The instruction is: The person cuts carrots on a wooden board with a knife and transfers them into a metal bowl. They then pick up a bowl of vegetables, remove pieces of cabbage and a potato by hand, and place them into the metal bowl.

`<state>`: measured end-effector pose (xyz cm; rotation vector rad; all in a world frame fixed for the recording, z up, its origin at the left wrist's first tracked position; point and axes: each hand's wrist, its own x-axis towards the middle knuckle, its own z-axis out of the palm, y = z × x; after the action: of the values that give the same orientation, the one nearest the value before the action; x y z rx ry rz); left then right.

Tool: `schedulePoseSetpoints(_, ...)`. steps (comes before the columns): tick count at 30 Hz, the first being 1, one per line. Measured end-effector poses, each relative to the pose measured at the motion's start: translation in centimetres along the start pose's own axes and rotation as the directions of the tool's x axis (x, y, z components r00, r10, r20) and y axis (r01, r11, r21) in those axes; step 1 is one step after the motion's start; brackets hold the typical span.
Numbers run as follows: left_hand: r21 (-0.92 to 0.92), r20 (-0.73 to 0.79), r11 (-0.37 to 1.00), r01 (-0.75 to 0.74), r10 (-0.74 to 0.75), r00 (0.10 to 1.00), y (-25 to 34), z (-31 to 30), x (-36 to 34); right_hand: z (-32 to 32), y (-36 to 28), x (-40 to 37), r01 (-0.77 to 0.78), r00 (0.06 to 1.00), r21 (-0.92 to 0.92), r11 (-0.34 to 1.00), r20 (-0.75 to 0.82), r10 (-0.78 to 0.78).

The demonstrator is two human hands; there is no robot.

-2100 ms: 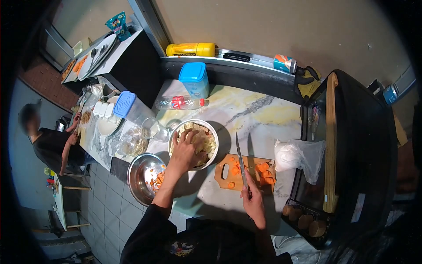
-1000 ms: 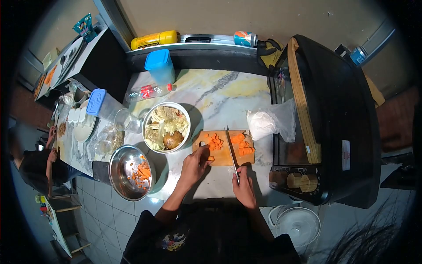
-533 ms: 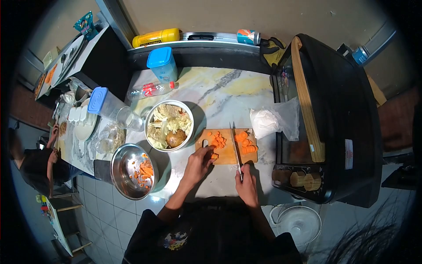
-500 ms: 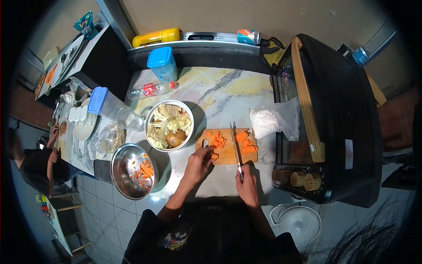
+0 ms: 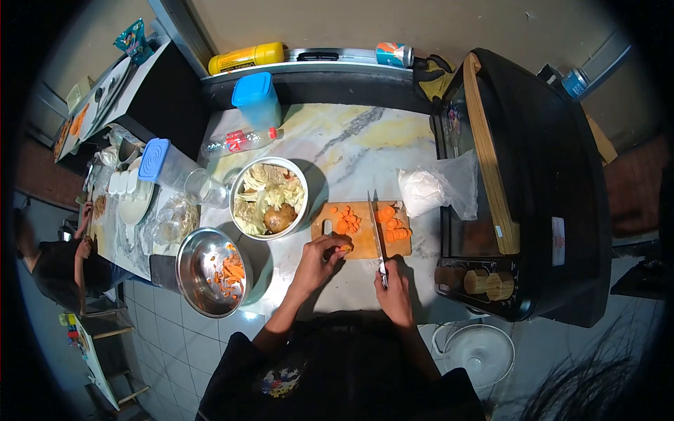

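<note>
My left hand (image 5: 320, 262) pinches a small piece of carrot (image 5: 345, 248) at the near left edge of a wooden cutting board (image 5: 361, 247). In my right hand (image 5: 394, 289) is the handle of a knife (image 5: 378, 238), its blade pointing away from me across the board. Sliced carrot (image 5: 347, 222) lies in a pile left of the blade, and more carrot slices (image 5: 394, 226) sit to its right. Left of the board stands a white bowl (image 5: 237, 217) with cabbage (image 5: 263, 179) and a brown potato (image 5: 280, 219). Nearer me, a steel bowl (image 5: 189, 288) contains orange peelings (image 5: 230, 274).
A plastic bag of white powder (image 5: 425, 191) lies right of the board, beside a black oven (image 5: 554, 196). Toward the back left are a plastic bottle (image 5: 235, 142) and blue-lidded containers (image 5: 257, 102). Another person (image 5: 60, 270) works at the far left.
The view has shifted very slightly. My left fingers have turned a little around the carrot piece; the knife stays in nearly the same place over the board.
</note>
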<state>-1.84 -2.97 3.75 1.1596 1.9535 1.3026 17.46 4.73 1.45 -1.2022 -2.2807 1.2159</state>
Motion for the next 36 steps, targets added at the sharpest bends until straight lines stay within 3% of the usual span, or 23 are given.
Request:
schedulePoseSetpoints(7,0.088,0.042,0.995,-0.049,0.045,0.998,0.9,0.5,0.1,-0.5,-0.6,0.0,0.033,0.999,-0.06,0.998,-0.004,-0.033)
schedulePoseSetpoints(10,0.074,0.04,0.992,-0.101,0.098,0.994,0.2,0.9,0.3,-0.9,-1.3,0.1,-0.064,0.996,-0.046,0.997,0.056,0.067)
schedulePoseSetpoints(17,0.162,0.032,0.973,-0.166,0.163,0.986,0.2,1.9,0.3,-1.0,-1.4,0.5,0.021,0.997,-0.083,0.996,0.076,-0.015)
schedulePoseSetpoints(19,0.145,0.017,0.979,-0.142,0.141,0.99,0.0,2.2,0.3,-1.4,-2.0,0.7,0.02,0.996,-0.079,0.997,0.087,-0.013)
schedulePoseSetpoints(22,0.148,-0.014,0.98,-0.135,0.138,0.99,-0.2,2.5,0.3,-1.8,-2.8,0.8,-0.099,0.974,-0.127,0.987,0.193,0.122)
schedulePoseSetpoints(24,0.134,-0.029,0.983,-0.125,0.13,0.991,0.2,2.3,0.2,-1.3,-2.7,0.7,-0.039,0.997,-0.096,0.995,0.062,0.045)
schedulePoseSetpoints(26,0.117,-0.044,0.986,-0.117,0.123,0.991,0.4,2.1,0.4,-1.3,-2.7,0.7,-0.05,0.997,-0.1,0.994,0.06,0.056)
schedulePoseSetpoints(28,0.159,-0.194,0.981,-0.109,0.139,0.971,0.3,1.6,0.6,-1.1,-2.6,0.7,-0.059,0.996,-0.102,0.993,0.06,0.065)
schedulePoseSetpoints(31,0.247,-0.292,0.969,-0.027,0.101,0.951,0.5,0.8,1.4,-0.4,-1.7,0.6,-0.049,0.998,-0.073,0.996,0.03,0.052)
schedulePoseSetpoints(36,0.237,-0.23,0.969,0.07,-0.014,0.973,-0.1,0.4,2.3,0.0,-1.4,0.8,-0.048,0.999,-0.086,0.995,0.021,0.05)
